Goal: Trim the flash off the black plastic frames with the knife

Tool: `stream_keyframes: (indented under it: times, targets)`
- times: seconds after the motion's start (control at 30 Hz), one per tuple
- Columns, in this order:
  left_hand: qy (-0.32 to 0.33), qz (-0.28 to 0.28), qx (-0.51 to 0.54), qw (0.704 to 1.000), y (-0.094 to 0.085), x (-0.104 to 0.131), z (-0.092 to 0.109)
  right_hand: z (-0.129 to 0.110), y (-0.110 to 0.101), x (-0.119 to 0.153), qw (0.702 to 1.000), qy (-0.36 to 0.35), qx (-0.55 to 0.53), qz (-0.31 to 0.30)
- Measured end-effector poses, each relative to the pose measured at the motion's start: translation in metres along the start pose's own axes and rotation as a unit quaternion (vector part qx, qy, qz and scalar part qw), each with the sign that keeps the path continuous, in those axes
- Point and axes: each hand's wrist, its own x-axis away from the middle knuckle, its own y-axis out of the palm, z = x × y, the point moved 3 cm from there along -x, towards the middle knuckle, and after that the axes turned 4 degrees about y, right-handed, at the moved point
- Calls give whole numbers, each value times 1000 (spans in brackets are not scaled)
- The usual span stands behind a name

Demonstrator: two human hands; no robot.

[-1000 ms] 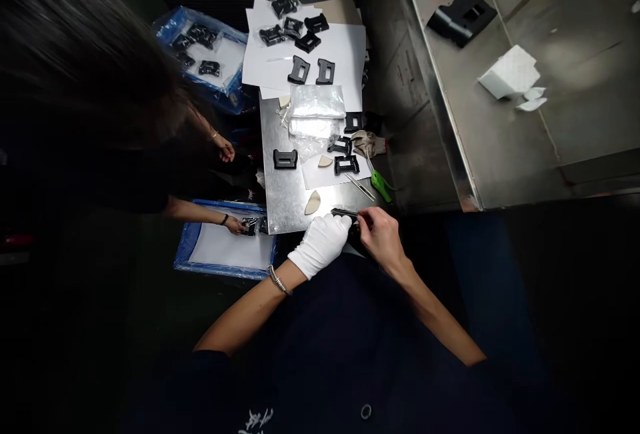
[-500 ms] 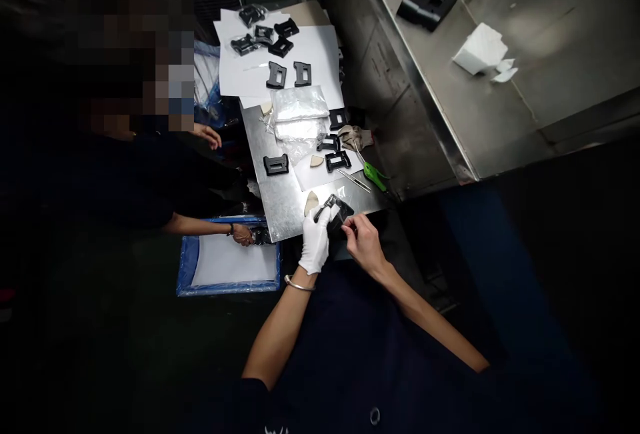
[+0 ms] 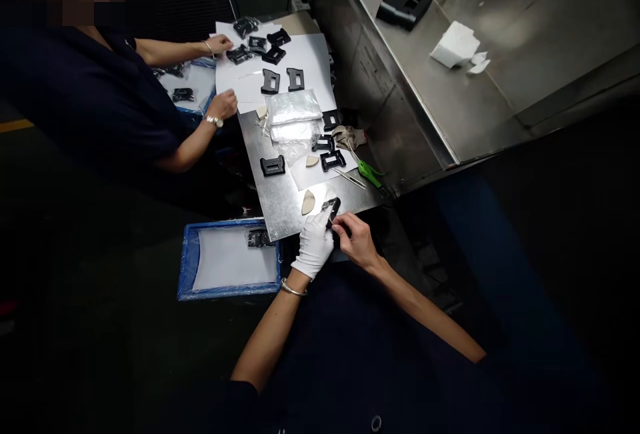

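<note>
A black plastic part (image 3: 334, 207) is held tilted over the near edge of the metal table by my left hand (image 3: 315, 242), which wears a white glove. At the part's right side is my bare right hand (image 3: 356, 239), thumb and fingers pinched against its edge; any thin film between them is too small to make out. A beige wedge-shaped pad (image 3: 309, 202) lies just beyond the glove. Further off are tweezers (image 3: 350, 179), a green-handled tool (image 3: 369, 173) and another black frame-shaped part (image 3: 333, 160).
Clear plastic bags (image 3: 295, 107) are stacked mid-table (image 3: 285, 214). Several black parts, some bagged, lie on white paper (image 3: 245, 91). A blue-rimmed tray (image 3: 187, 261) with a bagged part (image 3: 260, 239) stands left. A co-worker's hands (image 3: 225, 104) are at the far left; a metal bench (image 3: 400, 67) rises right.
The co-worker's hand has left the bagged part in the tray, and both their hands are now by the white paper. In my hands the black part has turned, showing more edge-on.
</note>
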Motion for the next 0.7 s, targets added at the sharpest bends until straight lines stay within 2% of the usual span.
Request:
stream_keyframes:
  times: [0.1,0.2,0.27,0.43,0.6,0.7]
  targets:
    - [-31,64,46,996,9,-2,7,11,-2,4,1000,6,4,-9]
    - [-115,166,132,970,26,5,0,22,-4,9,999,2,8,-31]
    - [-138,195,142,960,38,11,-5,28,-5,13,999,-3,7,-40]
    - [-131,178,113,969,52,22,-4,31,-13,19,997,-46,-11,-67]
    - [-132,118,31,984,47,32,7,33,-20,24,996,-50,-51,-54]
    - [-144,102,-33,984,41,40,7,32,-16,29,992,-63,-67,-87]
